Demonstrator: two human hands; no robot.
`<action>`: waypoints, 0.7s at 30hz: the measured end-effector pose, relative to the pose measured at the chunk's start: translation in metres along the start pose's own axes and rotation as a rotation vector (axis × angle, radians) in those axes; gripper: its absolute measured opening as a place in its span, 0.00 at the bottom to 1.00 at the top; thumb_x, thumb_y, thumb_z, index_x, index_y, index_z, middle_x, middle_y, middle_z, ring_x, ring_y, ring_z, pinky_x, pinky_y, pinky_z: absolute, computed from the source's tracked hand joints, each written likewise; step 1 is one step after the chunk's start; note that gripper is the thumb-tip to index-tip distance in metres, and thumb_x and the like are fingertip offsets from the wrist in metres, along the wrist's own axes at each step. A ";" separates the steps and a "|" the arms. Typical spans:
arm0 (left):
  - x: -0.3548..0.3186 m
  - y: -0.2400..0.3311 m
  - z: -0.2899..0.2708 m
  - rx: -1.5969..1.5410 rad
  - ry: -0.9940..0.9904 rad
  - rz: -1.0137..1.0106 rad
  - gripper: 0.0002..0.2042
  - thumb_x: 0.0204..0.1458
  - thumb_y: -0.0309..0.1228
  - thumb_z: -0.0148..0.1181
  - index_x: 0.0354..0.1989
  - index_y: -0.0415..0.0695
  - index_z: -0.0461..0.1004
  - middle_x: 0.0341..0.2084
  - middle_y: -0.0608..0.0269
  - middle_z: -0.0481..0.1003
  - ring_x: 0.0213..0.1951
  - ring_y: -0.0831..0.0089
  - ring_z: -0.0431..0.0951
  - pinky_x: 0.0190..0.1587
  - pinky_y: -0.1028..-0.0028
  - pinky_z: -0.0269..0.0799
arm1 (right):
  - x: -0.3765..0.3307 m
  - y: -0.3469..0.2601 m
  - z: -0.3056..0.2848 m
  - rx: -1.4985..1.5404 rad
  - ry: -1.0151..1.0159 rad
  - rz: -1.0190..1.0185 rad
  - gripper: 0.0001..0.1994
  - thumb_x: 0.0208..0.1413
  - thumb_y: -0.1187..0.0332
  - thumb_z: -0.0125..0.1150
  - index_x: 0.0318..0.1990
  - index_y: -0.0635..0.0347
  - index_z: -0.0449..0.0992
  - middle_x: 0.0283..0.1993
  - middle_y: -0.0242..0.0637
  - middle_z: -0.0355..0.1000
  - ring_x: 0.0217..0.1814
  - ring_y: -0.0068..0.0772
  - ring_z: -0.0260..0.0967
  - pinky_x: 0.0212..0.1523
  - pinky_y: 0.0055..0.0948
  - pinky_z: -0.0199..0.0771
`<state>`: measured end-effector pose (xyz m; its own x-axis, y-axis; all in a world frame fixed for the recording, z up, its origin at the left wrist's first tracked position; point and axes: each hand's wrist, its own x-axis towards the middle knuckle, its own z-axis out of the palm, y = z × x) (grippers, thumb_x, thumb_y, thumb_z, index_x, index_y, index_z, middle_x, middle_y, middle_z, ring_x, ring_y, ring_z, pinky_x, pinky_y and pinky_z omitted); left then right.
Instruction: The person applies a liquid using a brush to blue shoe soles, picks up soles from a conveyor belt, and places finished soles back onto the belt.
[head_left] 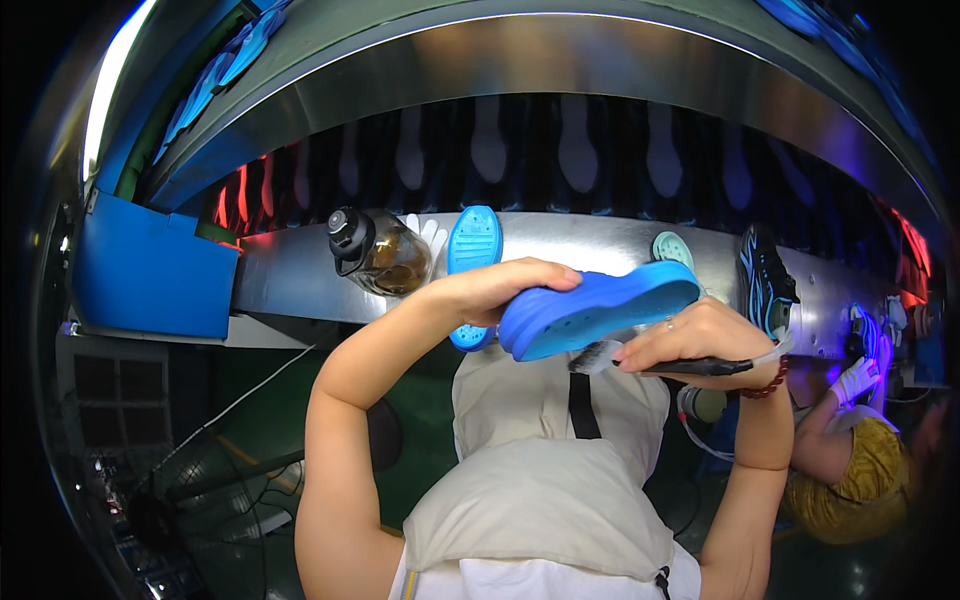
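Held over my lap is a blue shoe sole (590,312), tilted, its lighter hollow side turned toward me. My left hand (505,287) is closed on one end of it, thumb on the upper edge. My right hand (695,342) is closed around a brush (597,357) with a black handle and pale bristles. Those bristles are just below the sole's lower edge; whether they touch it I cannot tell. The right knuckles are close to the sole's other end. Behind my left hand, a second blue sole (475,238) lies on the metal ledge, partly hidden by my forearm.
On the metal ledge (570,232) stand a clear bottle (392,258) with a black lid, a white glove (432,238), a mint-coloured sole (672,248) and a black-and-blue shoe (765,280). Beyond runs a dark belt with several soles. A co-worker's gloved hand (855,381) is at right.
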<state>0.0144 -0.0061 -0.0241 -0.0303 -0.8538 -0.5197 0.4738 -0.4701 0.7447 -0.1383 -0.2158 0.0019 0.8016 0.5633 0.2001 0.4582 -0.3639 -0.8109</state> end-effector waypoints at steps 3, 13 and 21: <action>-0.008 0.004 0.002 -0.116 0.076 -0.038 0.33 0.48 0.49 0.50 0.57 0.38 0.57 0.51 0.48 0.63 0.49 0.62 0.67 0.49 0.70 0.65 | -0.001 0.013 0.002 0.114 0.231 -0.090 0.08 0.43 0.78 0.60 0.34 0.63 0.75 0.38 0.41 0.74 0.42 0.37 0.72 0.41 0.27 0.72; -0.035 -0.010 -0.012 -0.269 0.256 0.141 0.32 0.44 0.48 0.52 0.53 0.37 0.62 0.49 0.48 0.65 0.47 0.58 0.69 0.50 0.64 0.64 | -0.022 0.025 0.020 0.126 0.345 0.017 0.10 0.41 0.79 0.63 0.35 0.64 0.76 0.38 0.42 0.74 0.41 0.36 0.73 0.43 0.26 0.73; 0.034 -0.045 -0.015 -0.843 0.011 0.674 0.43 0.44 0.68 0.32 0.60 0.46 0.50 0.57 0.57 0.57 0.56 0.51 0.59 0.54 0.49 0.56 | -0.004 0.011 0.042 0.255 0.692 0.078 0.10 0.41 0.78 0.61 0.35 0.66 0.76 0.34 0.44 0.74 0.35 0.30 0.74 0.37 0.23 0.73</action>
<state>0.0049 -0.0107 -0.0820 0.4694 -0.8752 -0.1172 0.8435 0.4052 0.3526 -0.1525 -0.1910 -0.0306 0.9253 -0.0844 0.3697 0.3546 -0.1528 -0.9224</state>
